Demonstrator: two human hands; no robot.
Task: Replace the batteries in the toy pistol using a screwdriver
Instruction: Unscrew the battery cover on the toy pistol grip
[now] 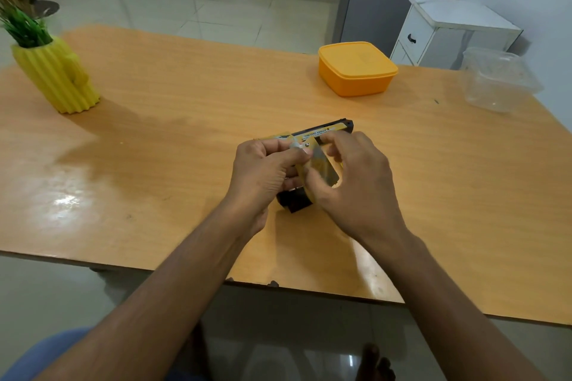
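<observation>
One head-worn wide-angle view looks forward and steeply down from the tabletop's (185,96) near edge. It sits close above both forearms, reaching the far edge, both far corners and floor beyond.

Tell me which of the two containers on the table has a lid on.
The orange container, at the far middle of the table. Its matching lid is pressed on, while the clear plastic container at the right edge stands open-topped.

Two bare forearms reach forward and converge. The left hand (263,176) is curled closed, thumb pointing right, fingers (272,145) folded. The right hand (359,182) arches beside it, fingers bent inward, nearly touching the left.
</observation>
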